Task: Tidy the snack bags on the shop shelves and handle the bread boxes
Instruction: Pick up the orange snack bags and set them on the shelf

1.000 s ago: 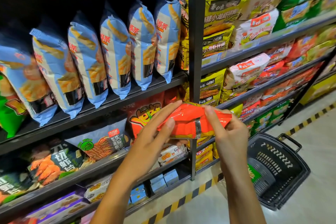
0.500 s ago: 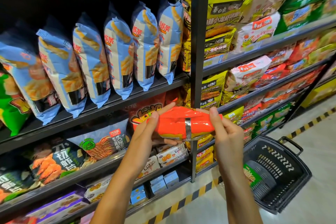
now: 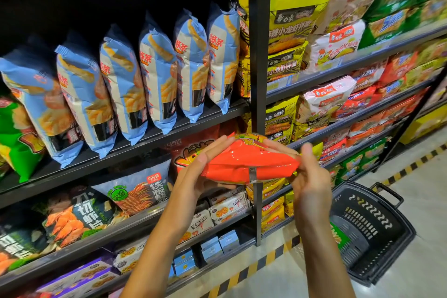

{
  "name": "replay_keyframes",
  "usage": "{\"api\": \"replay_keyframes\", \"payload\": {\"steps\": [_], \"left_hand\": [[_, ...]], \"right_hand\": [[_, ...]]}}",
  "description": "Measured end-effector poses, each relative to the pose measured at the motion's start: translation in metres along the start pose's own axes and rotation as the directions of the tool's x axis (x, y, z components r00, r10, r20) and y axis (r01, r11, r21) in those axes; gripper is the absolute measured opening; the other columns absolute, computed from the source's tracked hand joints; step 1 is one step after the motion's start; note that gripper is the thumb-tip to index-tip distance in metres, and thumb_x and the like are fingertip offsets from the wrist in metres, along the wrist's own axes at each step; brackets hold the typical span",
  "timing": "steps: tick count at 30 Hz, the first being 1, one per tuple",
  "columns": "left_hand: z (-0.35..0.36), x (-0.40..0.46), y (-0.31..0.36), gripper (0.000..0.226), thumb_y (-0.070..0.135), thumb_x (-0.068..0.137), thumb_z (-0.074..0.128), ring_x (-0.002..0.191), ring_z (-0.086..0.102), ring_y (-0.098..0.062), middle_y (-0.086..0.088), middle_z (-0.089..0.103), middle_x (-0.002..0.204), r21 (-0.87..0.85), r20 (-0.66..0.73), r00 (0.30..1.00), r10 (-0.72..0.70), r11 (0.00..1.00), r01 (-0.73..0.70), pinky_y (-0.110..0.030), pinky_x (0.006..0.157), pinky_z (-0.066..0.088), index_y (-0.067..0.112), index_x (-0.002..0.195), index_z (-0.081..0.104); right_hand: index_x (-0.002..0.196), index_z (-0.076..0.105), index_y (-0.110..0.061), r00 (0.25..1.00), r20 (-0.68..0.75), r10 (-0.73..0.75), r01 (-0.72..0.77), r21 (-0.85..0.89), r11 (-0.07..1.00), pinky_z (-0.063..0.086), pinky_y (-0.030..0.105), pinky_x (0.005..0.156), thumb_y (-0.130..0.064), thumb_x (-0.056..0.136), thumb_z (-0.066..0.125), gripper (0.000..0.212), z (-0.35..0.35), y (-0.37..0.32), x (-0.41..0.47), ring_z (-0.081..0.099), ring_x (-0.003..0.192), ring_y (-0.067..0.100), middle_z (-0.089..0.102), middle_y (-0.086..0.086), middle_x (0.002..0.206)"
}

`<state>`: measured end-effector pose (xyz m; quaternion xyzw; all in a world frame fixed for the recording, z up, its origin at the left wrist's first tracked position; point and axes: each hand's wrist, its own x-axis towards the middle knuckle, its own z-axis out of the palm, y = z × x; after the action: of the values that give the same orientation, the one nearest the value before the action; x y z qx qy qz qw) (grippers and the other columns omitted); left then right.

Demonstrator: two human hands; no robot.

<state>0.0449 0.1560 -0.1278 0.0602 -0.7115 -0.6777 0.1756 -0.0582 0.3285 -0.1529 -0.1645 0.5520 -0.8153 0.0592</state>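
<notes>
Right now both hands hold one red snack bag (image 3: 251,164) in the air, in front of the dark shelf upright (image 3: 258,60). Left hand (image 3: 196,174) has its fingers curled around the bag's left end; right hand (image 3: 310,179) clamps the right end. Blue snack bags (image 3: 157,75) stand along the shelf edge above. A black basket (image 3: 370,232) sits on the floor.
</notes>
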Motion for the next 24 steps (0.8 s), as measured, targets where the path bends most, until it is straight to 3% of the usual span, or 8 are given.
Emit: {"api": "replay_keyframes", "payload": {"steps": [2, 5, 7, 10, 13, 15, 19, 24], "left_hand": [[-0.002, -0.002, 0.000, 0.046, 0.036, 0.108, 0.031, 0.150, 0.038, -0.020, 0.010, 0.044, 0.160, 0.078, 0.048, 0.995, 0.088, 0.993, -0.092, -0.051, 0.114, 0.042, 0.032, 0.137, 0.066], [-0.003, -0.006, 0.001, 0.046, 0.032, 0.106, 0.034, 0.155, 0.028, -0.021, 0.010, 0.034, 0.165, 0.211, 0.124, 0.979, 0.159, 0.960, -0.183, -0.065, 0.119, 0.027, 0.025, 0.138, 0.066], [-0.001, -0.008, 0.005, 0.042, 0.024, 0.107, 0.038, 0.154, 0.029, -0.017, 0.011, 0.030, 0.167, 0.259, 0.161, 0.974, 0.161, 0.945, -0.199, -0.060, 0.121, 0.028, 0.019, 0.137, 0.067], [-0.001, -0.007, 0.012, 0.042, 0.022, 0.108, 0.039, 0.156, 0.023, -0.010, 0.013, 0.021, 0.170, 0.307, 0.191, 0.967, 0.171, 0.925, -0.224, -0.040, 0.125, 0.027, 0.019, 0.143, 0.060], [-0.007, -0.003, 0.017, 0.061, 0.055, 0.103, 0.048, 0.155, 0.023, -0.009, 0.021, 0.016, 0.169, 0.264, 0.132, 0.974, 0.184, 0.941, -0.213, -0.038, 0.124, 0.030, 0.036, 0.159, 0.033], [-0.013, 0.003, 0.023, 0.082, 0.067, 0.093, 0.057, 0.146, 0.040, -0.003, 0.027, 0.020, 0.166, 0.221, 0.069, 0.986, 0.151, 0.962, -0.162, -0.033, 0.118, 0.039, 0.044, 0.161, 0.017], [-0.019, 0.022, 0.055, 0.080, 0.046, 0.092, 0.062, 0.130, 0.057, 0.001, 0.015, 0.045, 0.158, 0.078, 0.022, 0.999, 0.047, 0.996, -0.049, -0.017, 0.097, 0.051, 0.046, 0.158, 0.018], [-0.029, 0.050, 0.104, 0.062, 0.032, 0.093, 0.061, 0.132, 0.060, -0.014, 0.011, 0.062, 0.144, 0.051, 0.015, 0.985, 0.171, 0.984, -0.172, -0.029, 0.107, 0.050, 0.039, 0.151, 0.039]], "right_hand": [[0.103, 0.079, 0.000, 0.999, 0.022, 0.048, -0.050, 0.141, 0.989, 0.055, 0.030, 0.096, -0.049, 0.104, 0.028, 0.070, -0.004, -0.002, 0.001, 0.066, 0.126, 0.021, 0.075, 0.012, 0.122], [0.128, 0.070, -0.015, 0.987, 0.112, 0.119, -0.132, 0.116, 0.984, 0.056, 0.020, 0.090, -0.068, 0.095, 0.041, 0.069, -0.006, -0.009, 0.004, 0.066, 0.123, 0.009, 0.073, -0.007, 0.128], [0.130, 0.066, -0.032, 0.965, 0.202, 0.169, -0.166, -0.036, 0.986, 0.057, 0.018, 0.085, -0.069, 0.086, 0.064, 0.058, -0.006, -0.011, 0.004, 0.070, 0.112, 0.001, 0.074, -0.020, 0.121], [0.107, 0.070, -0.032, 0.955, 0.245, 0.168, -0.157, -0.063, 0.986, 0.056, 0.014, 0.075, -0.033, 0.090, 0.065, 0.018, -0.004, -0.011, 0.001, 0.074, 0.097, -0.001, 0.078, -0.020, 0.102], [0.136, 0.060, -0.023, 0.974, 0.213, 0.084, -0.071, -0.066, 0.995, 0.056, 0.019, 0.092, -0.021, 0.092, 0.065, 0.044, -0.001, -0.009, 0.006, 0.068, 0.118, 0.004, 0.074, -0.013, 0.124], [0.146, 0.053, -0.019, 0.976, 0.216, 0.026, -0.011, -0.070, 0.997, 0.051, 0.025, 0.105, -0.019, 0.094, 0.066, 0.054, 0.003, -0.011, 0.012, 0.062, 0.129, 0.008, 0.069, -0.009, 0.136], [0.141, 0.052, -0.034, 0.946, 0.323, -0.043, 0.065, -0.058, 0.996, 0.051, 0.017, 0.099, -0.018, 0.095, 0.064, 0.050, 0.024, -0.030, 0.033, 0.059, 0.128, -0.003, 0.068, -0.021, 0.133], [0.149, 0.046, -0.027, 0.869, 0.459, -0.183, 0.224, -0.036, 0.974, 0.049, 0.025, 0.107, -0.022, 0.095, 0.062, 0.056, 0.062, -0.065, 0.075, 0.056, 0.135, 0.007, 0.064, -0.010, 0.142]]}}
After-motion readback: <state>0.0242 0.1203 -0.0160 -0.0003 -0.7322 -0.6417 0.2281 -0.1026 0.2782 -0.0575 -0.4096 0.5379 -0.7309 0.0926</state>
